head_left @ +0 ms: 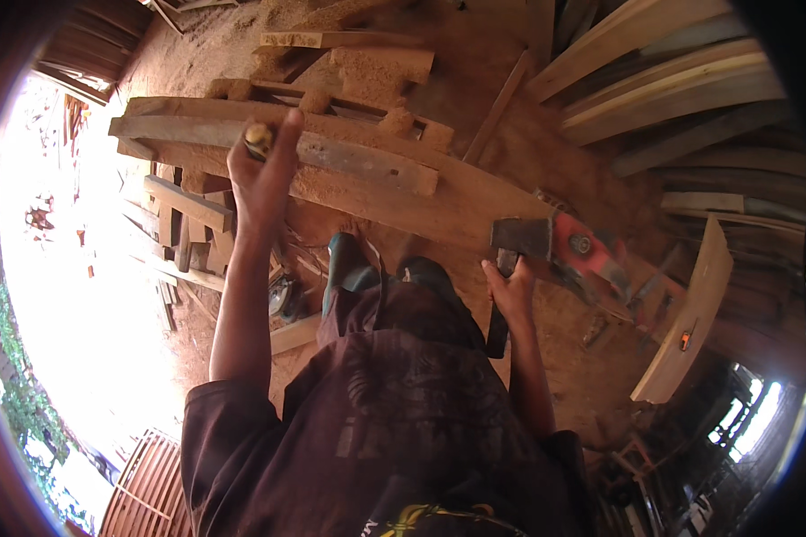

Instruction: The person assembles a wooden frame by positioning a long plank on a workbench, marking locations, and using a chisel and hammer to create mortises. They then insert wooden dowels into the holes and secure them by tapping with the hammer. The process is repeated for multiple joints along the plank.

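Note:
My left hand is closed around a short tool handle with a rounded yellowish end; its lower part is hidden by the hand. That hand is over a narrow wooden bar, which lies along a long wide plank. A small dark hole shows near the bar's right end. In my right hand is a hammer with a dark blocky head and a dark handle pointing back toward me. The hammer head appears just over the plank's near edge, beside a red power tool.
Sawdust-covered offcuts lie beyond the plank. Long boards are stacked at the far right, and a loose board slants at the right. Wood pieces are piled at the left. A round-bodied tool lies near my feet.

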`<state>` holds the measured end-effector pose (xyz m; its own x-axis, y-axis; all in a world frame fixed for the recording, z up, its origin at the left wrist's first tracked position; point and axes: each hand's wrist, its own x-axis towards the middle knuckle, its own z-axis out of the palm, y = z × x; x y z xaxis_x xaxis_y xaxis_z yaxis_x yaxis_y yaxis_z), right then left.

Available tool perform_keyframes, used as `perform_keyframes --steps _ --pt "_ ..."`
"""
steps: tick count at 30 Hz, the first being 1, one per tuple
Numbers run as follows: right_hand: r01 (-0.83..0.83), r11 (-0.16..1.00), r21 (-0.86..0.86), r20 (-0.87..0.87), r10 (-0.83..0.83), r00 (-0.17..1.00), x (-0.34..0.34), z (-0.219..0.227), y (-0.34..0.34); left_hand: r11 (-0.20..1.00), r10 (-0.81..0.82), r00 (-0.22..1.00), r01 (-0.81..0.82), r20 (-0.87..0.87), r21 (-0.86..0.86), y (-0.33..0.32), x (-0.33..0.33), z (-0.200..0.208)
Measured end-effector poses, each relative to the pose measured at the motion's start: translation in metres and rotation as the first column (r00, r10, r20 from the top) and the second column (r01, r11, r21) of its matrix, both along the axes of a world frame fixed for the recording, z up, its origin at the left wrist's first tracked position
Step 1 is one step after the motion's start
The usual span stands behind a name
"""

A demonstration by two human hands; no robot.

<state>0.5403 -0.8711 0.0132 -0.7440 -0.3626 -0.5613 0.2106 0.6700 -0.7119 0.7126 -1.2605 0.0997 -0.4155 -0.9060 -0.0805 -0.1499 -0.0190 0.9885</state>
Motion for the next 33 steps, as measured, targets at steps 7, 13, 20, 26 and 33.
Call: perform_keyframes --steps 7,13,20,26,33 --pt "-0.073 0.995 0.062 -0.069 0.077 0.995 -0.006 0.002 0.002 0.949 0.038 0.819 0.149 -0.572 0.277 0.021 -0.053 0.03" --pt "-0.08 0.996 0.029 -0.135 0.084 0.987 -0.005 -0.005 0.006 0.944 0.016 0.816 0.178 -0.578 0.276 0.025 -0.068 0.018" --pt "-0.069 0.992 0.101 -0.077 0.077 0.994 -0.008 0.0 0.003 0.965 -0.01 0.823 0.156 -0.569 0.209 0.03 -0.07 0.016" --pt "-0.111 0.986 0.123 -0.047 0.118 0.992 -0.015 -0.001 0.01 0.984 -0.041 0.848 0.127 -0.528 0.127 0.037 -0.069 0.012" --pt "-0.472 0.88 0.048 -0.605 0.402 0.687 -0.066 0.15 -0.081 0.998 -0.045 0.867 0.062 -0.496 0.018 0.042 -0.074 0.006"
